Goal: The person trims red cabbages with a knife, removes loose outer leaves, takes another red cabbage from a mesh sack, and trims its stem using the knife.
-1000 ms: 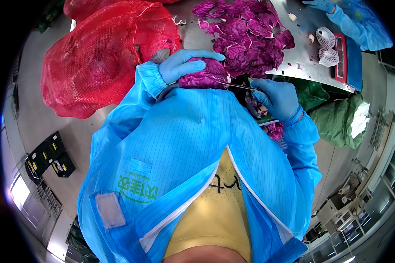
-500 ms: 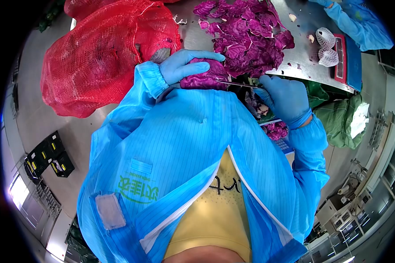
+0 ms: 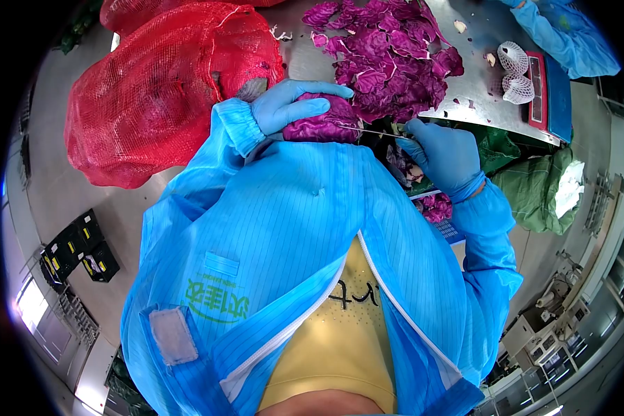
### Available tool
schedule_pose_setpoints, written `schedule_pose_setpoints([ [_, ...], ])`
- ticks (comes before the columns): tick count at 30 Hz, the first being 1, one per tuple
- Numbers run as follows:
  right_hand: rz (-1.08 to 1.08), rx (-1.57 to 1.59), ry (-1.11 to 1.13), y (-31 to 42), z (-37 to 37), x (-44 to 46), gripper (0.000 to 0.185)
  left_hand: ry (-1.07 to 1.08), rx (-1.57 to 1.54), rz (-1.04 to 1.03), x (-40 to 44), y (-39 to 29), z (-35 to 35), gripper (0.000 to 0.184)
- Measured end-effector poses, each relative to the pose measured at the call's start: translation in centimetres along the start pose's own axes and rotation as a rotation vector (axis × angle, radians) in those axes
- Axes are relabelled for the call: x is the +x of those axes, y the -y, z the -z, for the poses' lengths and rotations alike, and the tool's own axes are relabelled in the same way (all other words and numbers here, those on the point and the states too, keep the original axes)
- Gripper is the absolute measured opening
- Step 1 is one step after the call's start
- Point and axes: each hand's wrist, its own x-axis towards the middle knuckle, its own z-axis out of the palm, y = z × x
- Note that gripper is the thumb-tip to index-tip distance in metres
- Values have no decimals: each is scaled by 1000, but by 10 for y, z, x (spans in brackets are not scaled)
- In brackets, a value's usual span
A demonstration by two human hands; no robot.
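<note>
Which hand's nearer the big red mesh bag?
Left. The left hand is beside the mesh bag, holding the purple cabbage; the right hand is farther off, past the cabbage, holding a knife.

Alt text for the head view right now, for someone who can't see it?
A gloved left hand holds a purple cabbage while the gloved right hand grips a thin knife, its blade at the cabbage. Beyond lie heaped purple leaves on a metal table; a red mesh sack is at left.

A metal table [image 3: 485, 111] carries purple cabbage leaves [image 3: 388, 55], small scraps [image 3: 491, 59], two white nets [image 3: 518, 89] and a red-and-blue box [image 3: 559, 100].
</note>
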Motion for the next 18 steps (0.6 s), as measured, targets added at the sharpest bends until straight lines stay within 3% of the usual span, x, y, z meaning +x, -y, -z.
schedule_pose_setpoints([
  [10, 3, -189, -143, 3, -12, -5, 36, 89, 32, 50, 2, -5, 4, 61],
  [13, 25, -261, -250, 4, -19, -5, 34, 6, -23, 18, 0, -1, 0, 52],
  [18, 8, -349, -353, 7, -35, -7, 32, -9, -18, 13, -1, -2, 1, 52],
])
